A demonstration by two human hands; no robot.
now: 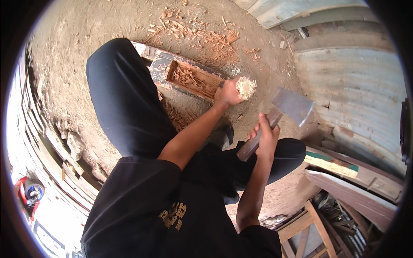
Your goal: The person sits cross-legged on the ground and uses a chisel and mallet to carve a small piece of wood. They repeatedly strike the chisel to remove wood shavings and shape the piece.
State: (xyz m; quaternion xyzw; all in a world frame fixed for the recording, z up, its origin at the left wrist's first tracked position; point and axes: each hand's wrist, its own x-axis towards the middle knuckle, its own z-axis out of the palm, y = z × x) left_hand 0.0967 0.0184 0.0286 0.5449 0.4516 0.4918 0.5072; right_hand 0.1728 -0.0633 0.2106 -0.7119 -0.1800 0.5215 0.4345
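My left hand (231,91) is wrapped round a chisel whose frayed, mushroomed wooden handle end (246,88) points up. The chisel's dark lower part shows beside my fingers, at the right end of a rectangular hollow in a wooden block (161,64). Where its edge meets the wood is hard to see. Loose curled shavings (189,76) lie in the hollow. My right hand (267,138) grips the wooden handle of a hatchet (293,105), slightly blurred. Its broad grey metal head is raised to the right of the chisel, apart from it.
Wood chips (219,41) are scattered over the dirt ground beyond the block. Corrugated metal sheeting (350,86) stands on the right. Lower right are stacked boards (352,193) and a wooden frame (305,223). My bent left knee (116,64) is beside the block.
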